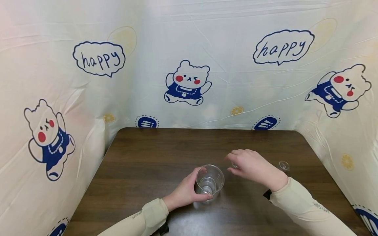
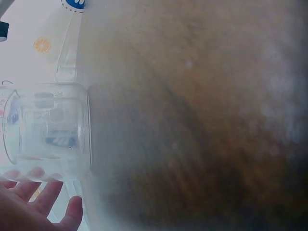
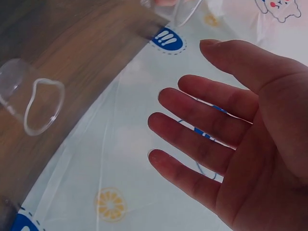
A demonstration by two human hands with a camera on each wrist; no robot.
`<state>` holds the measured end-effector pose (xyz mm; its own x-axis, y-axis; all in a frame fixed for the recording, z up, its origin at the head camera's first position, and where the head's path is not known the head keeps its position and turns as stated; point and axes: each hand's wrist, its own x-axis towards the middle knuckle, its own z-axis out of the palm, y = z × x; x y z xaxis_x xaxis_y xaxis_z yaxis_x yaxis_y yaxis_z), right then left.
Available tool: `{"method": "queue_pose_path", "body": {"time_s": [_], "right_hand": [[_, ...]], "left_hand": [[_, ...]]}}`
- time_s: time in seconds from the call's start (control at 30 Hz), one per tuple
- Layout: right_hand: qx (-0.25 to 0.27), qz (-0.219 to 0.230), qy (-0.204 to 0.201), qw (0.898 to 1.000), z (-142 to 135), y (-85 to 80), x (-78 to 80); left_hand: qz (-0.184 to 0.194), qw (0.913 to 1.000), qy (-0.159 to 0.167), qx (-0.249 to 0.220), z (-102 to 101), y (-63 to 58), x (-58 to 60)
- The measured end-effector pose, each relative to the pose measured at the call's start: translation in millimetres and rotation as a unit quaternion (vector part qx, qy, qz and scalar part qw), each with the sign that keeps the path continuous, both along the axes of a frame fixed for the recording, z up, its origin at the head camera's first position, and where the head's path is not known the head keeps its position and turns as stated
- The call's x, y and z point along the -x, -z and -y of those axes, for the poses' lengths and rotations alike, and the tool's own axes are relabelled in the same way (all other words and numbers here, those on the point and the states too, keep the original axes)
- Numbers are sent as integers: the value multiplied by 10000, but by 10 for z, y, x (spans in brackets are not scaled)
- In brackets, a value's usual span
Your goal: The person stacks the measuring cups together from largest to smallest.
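A clear glass beaker (image 1: 218, 179) with faint markings stands upright on the brown table. My left hand (image 1: 186, 189) holds it from the left, thumb in front and fingers round the far side. In the left wrist view, the fingers of that hand (image 2: 33, 204) lie along the beaker (image 2: 53, 127). Over the table to the right, my right hand (image 1: 251, 165) has its thumb and fingers apart around a small clear glass vessel (image 1: 234, 165), mostly hidden. The right wrist view has this hand (image 3: 231, 125) with spread, slightly bent fingers and a bare palm; a small glass vessel (image 3: 45, 106) stands apart from them.
Another small clear glass vessel (image 1: 284, 166) sits right of my right wrist, near the table's right side. The dark wooden table (image 1: 153, 147) has rounded back corners. A pale printed curtain (image 1: 230, 85) encloses it at the back and sides.
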<state>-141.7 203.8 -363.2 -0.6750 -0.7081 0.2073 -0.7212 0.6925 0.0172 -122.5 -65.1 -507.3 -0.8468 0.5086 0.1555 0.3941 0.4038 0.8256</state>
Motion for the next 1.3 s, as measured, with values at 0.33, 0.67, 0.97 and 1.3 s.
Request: {"method": "queue_pose_path", "body": {"time_s": [0.33,0.67,0.97,1.3], "right_hand": [[81,363,215,9991,-182,147,141],[97,525,415,9977,-288,285,219],[65,463,492,9977,-360,425,283],[-91,953,762,9925,-390,531,327]], "left_hand": [[55,10000,-38,31,7,11,3],[55,9999,-21,99,16,-5,-2],[3,9999,-23,101,15,-20,1],[27,10000,-12,82,9,-15,-3]]}}
